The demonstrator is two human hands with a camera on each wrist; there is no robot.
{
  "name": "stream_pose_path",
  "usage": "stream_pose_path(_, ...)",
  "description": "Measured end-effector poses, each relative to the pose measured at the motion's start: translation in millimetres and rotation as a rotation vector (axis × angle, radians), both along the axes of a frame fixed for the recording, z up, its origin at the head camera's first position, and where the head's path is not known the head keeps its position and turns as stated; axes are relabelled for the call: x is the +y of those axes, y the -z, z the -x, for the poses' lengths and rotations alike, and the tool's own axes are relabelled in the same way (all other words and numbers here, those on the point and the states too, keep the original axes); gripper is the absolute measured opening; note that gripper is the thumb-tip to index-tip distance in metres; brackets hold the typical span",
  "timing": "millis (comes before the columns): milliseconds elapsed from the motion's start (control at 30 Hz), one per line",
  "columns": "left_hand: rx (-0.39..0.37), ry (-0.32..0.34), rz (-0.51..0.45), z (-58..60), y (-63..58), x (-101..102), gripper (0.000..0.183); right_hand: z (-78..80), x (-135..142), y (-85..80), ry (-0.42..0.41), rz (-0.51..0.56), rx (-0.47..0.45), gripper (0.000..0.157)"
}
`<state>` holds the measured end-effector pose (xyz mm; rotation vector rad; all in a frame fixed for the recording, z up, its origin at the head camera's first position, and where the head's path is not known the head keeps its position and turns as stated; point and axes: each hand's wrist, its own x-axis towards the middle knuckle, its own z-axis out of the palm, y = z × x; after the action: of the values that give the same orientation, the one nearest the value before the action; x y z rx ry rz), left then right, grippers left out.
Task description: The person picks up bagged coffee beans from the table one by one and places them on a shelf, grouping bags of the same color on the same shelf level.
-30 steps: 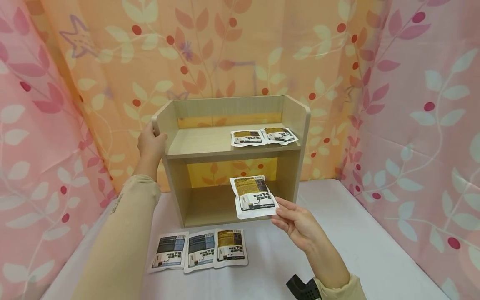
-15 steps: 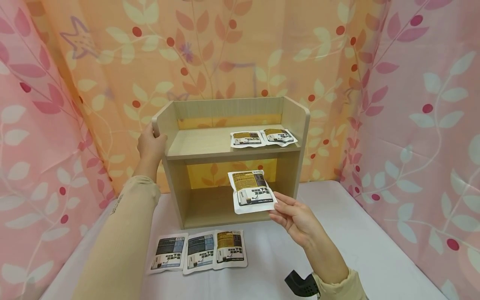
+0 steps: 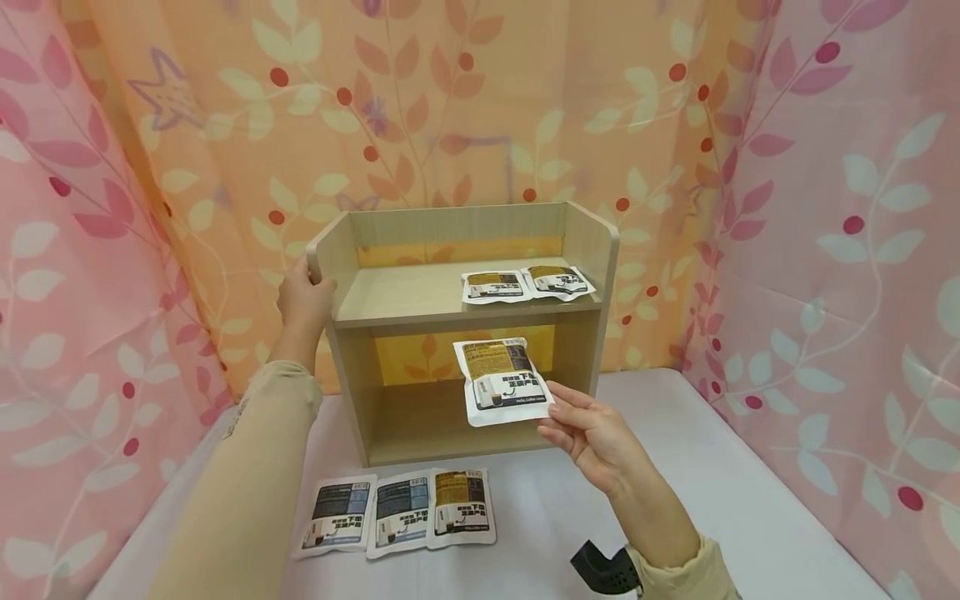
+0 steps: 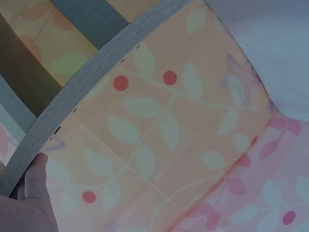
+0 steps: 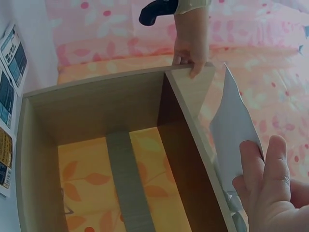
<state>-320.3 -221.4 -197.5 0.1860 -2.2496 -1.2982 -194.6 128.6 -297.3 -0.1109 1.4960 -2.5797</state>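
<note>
My right hand (image 3: 596, 437) pinches the lower right corner of a white coffee packet (image 3: 502, 383) with a gold and dark label. It holds the packet tilted in front of the lower opening of the small wooden shelf (image 3: 465, 315). In the right wrist view the packet's plain back (image 5: 234, 133) faces the camera. My left hand (image 3: 303, 304) grips the front edge of the shelf's left side panel (image 3: 335, 258) near the top. Two gold-label packets (image 3: 495, 286) lie side by side on the upper board, at its right.
On the white table (image 3: 592, 500) before the shelf lie two blue-label packets (image 3: 337, 515) and a gold-label packet (image 3: 461, 504) in a row. Patterned curtains (image 3: 480, 100) stand behind and at both sides. A black device (image 3: 603, 568) sits at the right wrist.
The held packet has risen slightly and shifted a little left with my right hand. My left hand keeps its grip on the panel. The head view has tilted up slightly.
</note>
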Motion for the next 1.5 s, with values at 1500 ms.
stream_pose_path(1500, 0.015, -0.007, 0.004, 0.3, 0.8, 2, 0.042, 31.4, -34, -57.2, 0.013, 0.062, -0.001, 0.050)
